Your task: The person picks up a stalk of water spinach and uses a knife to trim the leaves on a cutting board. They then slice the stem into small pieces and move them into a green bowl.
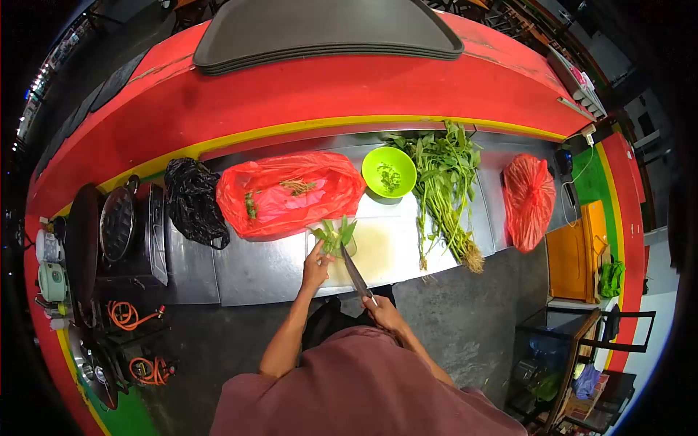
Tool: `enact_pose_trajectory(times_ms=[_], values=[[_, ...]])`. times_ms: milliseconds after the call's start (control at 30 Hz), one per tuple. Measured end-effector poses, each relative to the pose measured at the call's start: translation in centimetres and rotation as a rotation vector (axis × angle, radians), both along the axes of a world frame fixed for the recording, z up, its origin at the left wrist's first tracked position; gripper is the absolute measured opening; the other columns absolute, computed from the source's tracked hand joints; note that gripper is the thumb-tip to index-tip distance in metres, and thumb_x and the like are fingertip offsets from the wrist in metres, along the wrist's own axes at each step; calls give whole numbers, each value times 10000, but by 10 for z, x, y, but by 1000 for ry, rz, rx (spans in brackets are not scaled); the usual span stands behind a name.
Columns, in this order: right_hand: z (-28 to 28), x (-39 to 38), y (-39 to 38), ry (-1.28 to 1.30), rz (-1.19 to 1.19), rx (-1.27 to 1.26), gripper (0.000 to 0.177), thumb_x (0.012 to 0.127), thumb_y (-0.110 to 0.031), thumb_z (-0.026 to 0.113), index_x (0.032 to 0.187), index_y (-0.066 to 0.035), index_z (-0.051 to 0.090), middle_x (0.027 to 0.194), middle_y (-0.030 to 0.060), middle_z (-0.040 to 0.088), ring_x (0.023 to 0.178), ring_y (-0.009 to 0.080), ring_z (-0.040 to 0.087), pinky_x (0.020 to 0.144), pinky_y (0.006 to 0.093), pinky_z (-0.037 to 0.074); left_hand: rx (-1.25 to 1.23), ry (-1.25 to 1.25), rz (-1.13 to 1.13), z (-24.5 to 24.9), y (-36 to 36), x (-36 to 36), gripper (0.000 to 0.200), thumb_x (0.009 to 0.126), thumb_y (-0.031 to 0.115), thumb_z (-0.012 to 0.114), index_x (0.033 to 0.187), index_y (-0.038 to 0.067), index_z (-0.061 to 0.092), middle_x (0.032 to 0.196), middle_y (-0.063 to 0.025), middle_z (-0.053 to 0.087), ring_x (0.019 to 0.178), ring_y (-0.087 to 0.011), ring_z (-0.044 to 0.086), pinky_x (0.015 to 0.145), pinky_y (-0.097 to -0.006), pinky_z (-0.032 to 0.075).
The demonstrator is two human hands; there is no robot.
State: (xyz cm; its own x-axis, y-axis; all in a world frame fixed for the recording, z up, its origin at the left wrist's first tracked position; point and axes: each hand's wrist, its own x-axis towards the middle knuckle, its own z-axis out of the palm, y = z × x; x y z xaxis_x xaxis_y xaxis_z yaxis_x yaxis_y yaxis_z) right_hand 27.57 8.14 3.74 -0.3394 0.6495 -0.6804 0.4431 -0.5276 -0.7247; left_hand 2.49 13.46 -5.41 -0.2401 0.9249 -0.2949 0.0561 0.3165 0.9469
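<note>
My right hand (pixel 383 312) is closed round the handle of a kitchen knife (pixel 355 275), whose blade points up and left over a white cutting board (pixel 385 258). At the blade's tip lies a small bunch of leafy greens (pixel 336 237) on the board's left side. My left hand (pixel 315 267) grips the lower left of this bunch, its fingers partly bent. Just beyond the board stands a lime-green bowl (pixel 400 190) with small cut green pieces inside. To the right lies a large heap of long-stemmed leafy greens (pixel 443 182), roots towards me.
An open red plastic bag (pixel 291 221) holding some stems lies left of the bowl, beside a black plastic bag (pixel 193 200). A tied red bag (pixel 527 203) sits at the right. Left is a stove (pixel 149 232). Dark trays (pixel 327 33) are stacked on the red ledge (pixel 291 94).
</note>
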Motion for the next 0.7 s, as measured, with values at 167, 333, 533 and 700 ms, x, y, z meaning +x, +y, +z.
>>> enact_pose_trajectory(times_ms=[167,333,533,700], values=[[-6,-5,2,-143,85,152,518,1028,-471,540,1005,23,695,870,199,724,844,331,696,793,439,510,-85,-34,-44,5,-1,2,468,999,111,626,1445,77,490,855,-101,753,499,-124,587,420,-283,493],[-8,-10,3,-231,125,198,505,1029,-465,539,998,19,677,856,243,701,834,381,696,772,466,504,-33,-36,30,-1,-6,3,273,991,115,652,1225,22,546,833,-122,753,467,-118,566,395,-279,429],[0,-8,2,-229,141,171,489,1021,-457,557,981,19,663,874,265,699,871,430,693,777,487,501,-58,-84,21,17,-18,-1,236,997,122,650,1175,5,548,843,-120,756,466,-110,555,403,-262,429],[9,-3,-3,-214,149,190,480,1019,-452,573,905,11,632,773,143,654,734,254,610,706,439,467,-90,-128,37,24,-38,0,185,999,121,652,1116,16,555,887,-114,760,431,-98,517,397,-255,413]])
